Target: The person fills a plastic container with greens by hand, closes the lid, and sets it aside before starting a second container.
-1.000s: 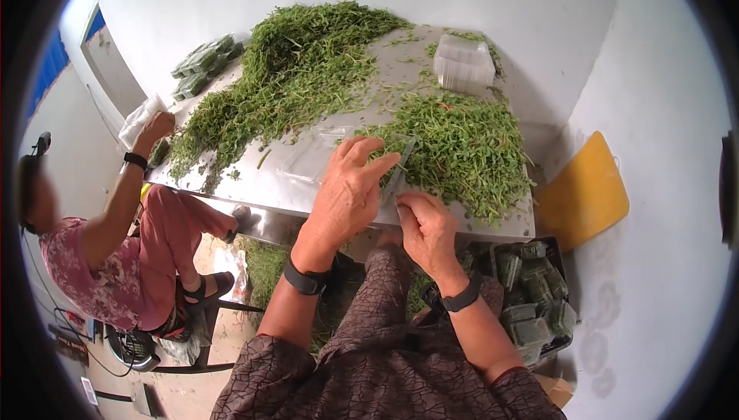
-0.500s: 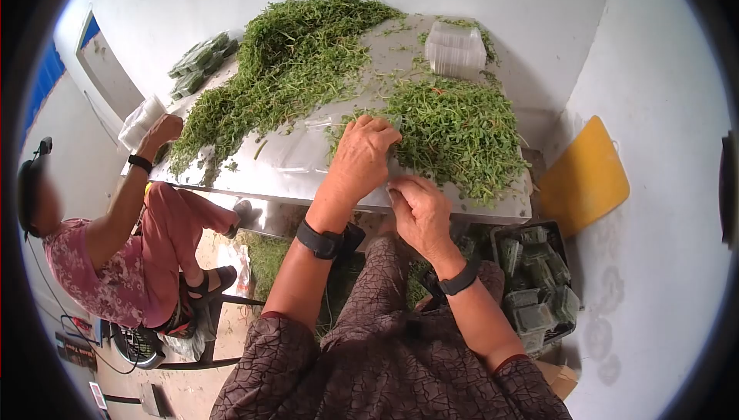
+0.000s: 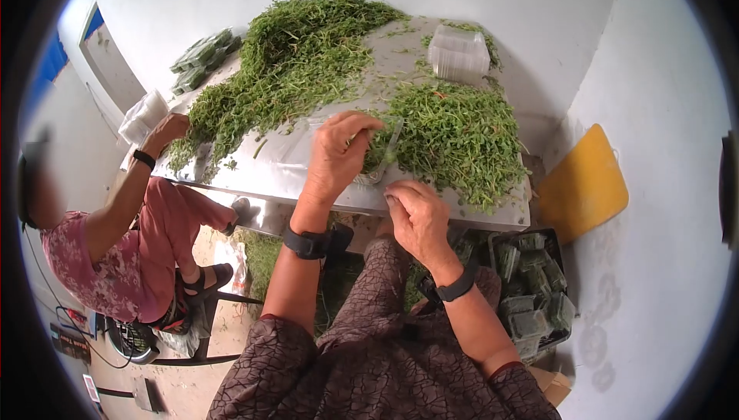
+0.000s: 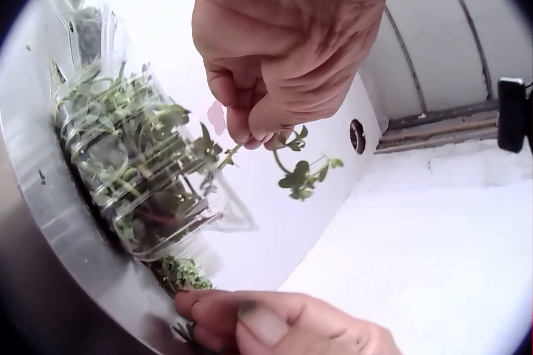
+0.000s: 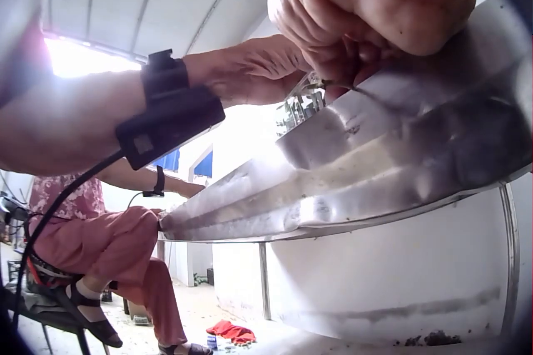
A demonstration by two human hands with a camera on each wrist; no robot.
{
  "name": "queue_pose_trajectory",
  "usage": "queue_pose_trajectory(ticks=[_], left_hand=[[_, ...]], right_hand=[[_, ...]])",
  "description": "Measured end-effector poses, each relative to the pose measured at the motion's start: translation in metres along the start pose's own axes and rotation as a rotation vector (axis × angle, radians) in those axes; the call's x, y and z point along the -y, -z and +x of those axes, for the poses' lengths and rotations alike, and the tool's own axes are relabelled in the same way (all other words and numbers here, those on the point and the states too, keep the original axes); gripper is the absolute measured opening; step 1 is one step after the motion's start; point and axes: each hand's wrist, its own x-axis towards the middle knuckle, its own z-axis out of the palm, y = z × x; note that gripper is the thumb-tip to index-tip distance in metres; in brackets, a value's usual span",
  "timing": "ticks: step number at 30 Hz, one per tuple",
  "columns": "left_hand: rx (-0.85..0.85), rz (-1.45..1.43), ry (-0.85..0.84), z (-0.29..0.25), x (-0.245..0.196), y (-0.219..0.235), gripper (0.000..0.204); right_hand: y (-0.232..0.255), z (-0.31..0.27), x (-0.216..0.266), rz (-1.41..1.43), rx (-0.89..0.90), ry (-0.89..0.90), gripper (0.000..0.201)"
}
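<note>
My left hand (image 3: 339,147) is over a clear plastic box (image 4: 141,163) filled with leafy greens at the table's near edge. In the left wrist view, its thumb and fingers pinch a green sprig (image 4: 304,176), whose leaves hang beside the box. My right hand (image 3: 419,216) is just in front of the table edge, its thumb against its curled fingers. A thin stem (image 5: 341,86) shows at its fingertips in the right wrist view. A loose pile of greens (image 3: 458,139) lies just beyond the hands.
A larger heap of greens (image 3: 308,58) covers the table's far left. Stacked clear boxes (image 3: 459,54) stand at the back right. A crate (image 3: 568,266) of filled boxes is by my right knee; a yellow board (image 3: 589,181) leans at the wall. Another person (image 3: 96,266) sits at left.
My left hand first shifted right over the box, then back left, its fingers now bent downward. The right hand has moved only slightly. The seated person's hand has moved right towards the greens.
</note>
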Motion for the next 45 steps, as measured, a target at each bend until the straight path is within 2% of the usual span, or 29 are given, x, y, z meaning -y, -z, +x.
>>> queue_pose_trajectory(ticks=[4,6,8,10,14,15,16,18,19,20,22,24,26,28,30,35,38,40,44,45], left_hand=[[-0.195,-0.261,0.105,-0.01,0.004,0.014,0.02],[-0.208,-0.336,0.159,-0.019,0.007,0.017,0.018],[-0.255,-0.634,0.141,-0.026,0.009,0.018,0.018],[-0.295,-0.74,0.175,-0.032,0.004,0.02,0.019],[-0.356,-0.988,0.273,-0.049,-0.019,0.025,0.023],[-0.342,-0.961,0.349,-0.055,-0.026,0.027,0.026],[-0.35,-0.966,0.347,-0.063,-0.032,0.03,0.026],[-0.256,-0.897,0.388,-0.08,-0.043,0.033,0.03],[-0.21,-0.877,0.401,-0.09,-0.046,0.033,0.031],[-0.168,-0.861,0.465,-0.099,-0.057,0.033,0.034],[0.0,-0.232,0.241,-0.113,-0.06,0.033,0.043],[0.043,-0.102,0.12,-0.12,-0.074,0.029,0.051],[0.108,-0.057,0.003,-0.124,-0.082,0.025,0.051],[0.098,-0.066,0.003,-0.131,-0.085,0.02,0.052],[0.12,-0.085,0.009,-0.136,-0.083,0.02,0.05],[0.22,-0.082,0.014,-0.144,-0.08,0.025,0.043],[0.203,-0.059,0.028,-0.148,-0.079,0.027,0.038],[0.292,-0.058,0.079,-0.15,-0.08,0.032,0.025],[0.335,-0.098,0.122,-0.157,-0.077,0.033,0.012],[0.321,-0.255,0.168,-0.156,-0.076,0.034,0.007]], right_hand=[[0.001,0.001,0.001,-0.005,0.028,0.015,0.012],[-0.001,-0.001,0.0,0.018,0.015,-0.005,0.013],[-0.002,-0.001,-0.001,0.008,0.024,0.001,0.012],[-0.002,-0.001,-0.001,-0.005,0.03,0.005,0.012],[0.002,-0.003,-0.001,0.106,0.06,-0.141,0.014],[0.004,-0.004,0.0,0.181,0.053,-0.204,0.015],[0.008,-0.004,0.001,0.176,0.059,-0.198,0.015],[0.022,-0.004,0.01,0.399,-0.028,-0.273,0.019],[0.032,-0.004,0.019,0.359,-0.061,-0.18,0.022],[0.042,-0.002,0.03,0.356,-0.057,-0.182,0.022],[0.063,-0.001,0.057,0.299,0.043,-0.085,0.023],[0.07,-0.006,0.078,0.188,0.199,-0.089,0.025],[0.063,-0.019,0.084,0.156,0.286,-0.163,0.024],[0.059,-0.031,0.082,0.137,0.289,-0.177,0.019],[0.061,-0.039,0.081,0.152,0.359,-0.321,0.013],[0.061,-0.051,0.079,0.125,0.447,-0.357,0.014],[0.058,-0.053,0.08,0.101,0.417,-0.313,0.014],[0.057,-0.05,0.082,-0.082,0.411,-0.111,0.013],[0.053,-0.047,0.085,-0.201,0.419,0.007,0.012],[0.052,-0.047,0.083,-0.137,0.373,-0.003,0.012]])
